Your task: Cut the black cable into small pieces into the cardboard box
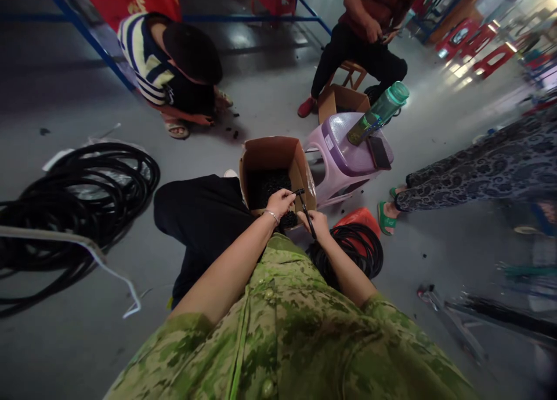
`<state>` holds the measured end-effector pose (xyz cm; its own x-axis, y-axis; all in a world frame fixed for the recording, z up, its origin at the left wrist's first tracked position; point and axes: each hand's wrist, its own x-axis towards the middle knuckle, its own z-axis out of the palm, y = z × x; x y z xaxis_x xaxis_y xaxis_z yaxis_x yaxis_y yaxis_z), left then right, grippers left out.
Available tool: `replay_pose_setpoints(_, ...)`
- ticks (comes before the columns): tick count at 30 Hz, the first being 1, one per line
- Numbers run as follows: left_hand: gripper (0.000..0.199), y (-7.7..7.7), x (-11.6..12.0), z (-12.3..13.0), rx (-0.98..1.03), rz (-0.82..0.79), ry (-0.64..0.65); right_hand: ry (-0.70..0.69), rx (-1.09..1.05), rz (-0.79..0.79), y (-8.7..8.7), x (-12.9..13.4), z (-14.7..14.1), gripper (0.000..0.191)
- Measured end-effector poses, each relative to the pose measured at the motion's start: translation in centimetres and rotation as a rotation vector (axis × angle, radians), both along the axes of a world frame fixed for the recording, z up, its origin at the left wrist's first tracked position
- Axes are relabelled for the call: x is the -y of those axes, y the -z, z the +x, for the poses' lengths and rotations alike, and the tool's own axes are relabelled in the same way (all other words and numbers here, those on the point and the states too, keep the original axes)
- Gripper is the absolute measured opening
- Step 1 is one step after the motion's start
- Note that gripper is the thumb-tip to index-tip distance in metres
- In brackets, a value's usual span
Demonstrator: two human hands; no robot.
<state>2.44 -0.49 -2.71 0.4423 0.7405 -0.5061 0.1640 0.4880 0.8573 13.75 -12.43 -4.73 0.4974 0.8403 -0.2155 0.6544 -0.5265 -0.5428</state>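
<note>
Over the near edge of an open cardboard box (304, 174), my left hand (281, 203) is closed, pinching a small black piece (299, 191) at its fingertips. My right hand (319, 225) is wrapped around a slim black tool-like object (307, 215), whose far end meets the small piece. Its exact kind is too small to make out. Many small black pieces (272, 182) lie inside the box below my hands. Just beside my right forearm is a coil of black tubing (354, 252) on a red bag (363, 217).
A purple stool (339, 136) bears a green bottle (378, 113) and a dark phone (379, 152). Large black coils (87, 185) lie at left. A person (174, 69) crouches ahead; another (369, 35) sits by a second box (342, 98). Someone's legs (470, 162) are at right.
</note>
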Motion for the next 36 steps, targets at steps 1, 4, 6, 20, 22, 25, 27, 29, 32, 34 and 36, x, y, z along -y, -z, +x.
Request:
replay_pose_setpoints(1,0.01,0.0,0.0,0.0,0.008,-0.004,0.002,-0.011,-0.028,-0.009,-0.2,-0.2,0.2,0.052)
replay_pose_setpoints(4,0.011,-0.1,0.1,0.1,0.033,-0.009,0.025,-0.039,-0.103,-0.021,-0.7,-0.8,0.9,0.05)
replay_pose_setpoints(6,0.01,-0.2,0.1,0.1,0.045,0.001,0.04,-0.052,-0.143,-0.022,-0.9,-1.3,1.4,0.049)
replay_pose_setpoints(20,0.008,0.0,-0.2,0.0,-0.021,0.104,0.096,-0.088,-0.039,-0.027,-1.4,-1.1,1.6,0.056)
replay_pose_setpoints(22,0.007,0.2,-0.3,0.0,-0.027,0.086,0.085,-0.087,0.013,-0.014,-1.2,-1.0,1.3,0.058)
replay_pose_setpoints(25,0.007,0.4,-0.4,0.1,-0.049,0.029,0.052,-0.102,0.041,-0.002,-0.6,-1.0,0.9,0.06)
replay_pose_setpoints(27,0.01,0.5,-0.5,0.2,-0.068,-0.02,0.015,-0.099,0.034,0.001,-0.2,-1.2,0.6,0.06)
replay_pose_setpoints(29,0.013,0.7,-0.6,0.2,-0.094,-0.056,-0.023,-0.09,0.008,-0.003,0.3,-1.4,0.2,0.061)
replay_pose_setpoints(32,0.014,1.1,-0.7,0.2,-0.161,-0.087,-0.076,-0.094,-0.038,-0.018,1.0,-1.9,-0.3,0.062)
replay_pose_setpoints(34,0.015,1.4,-0.9,0.2,-0.21,-0.101,-0.105,-0.103,-0.048,-0.029,1.4,-2.1,-0.7,0.062)
replay_pose_setpoints(36,0.017,1.7,-1.0,0.1,-0.241,-0.111,-0.121,-0.103,-0.053,-0.038,1.8,-2.3,-0.9,0.062)
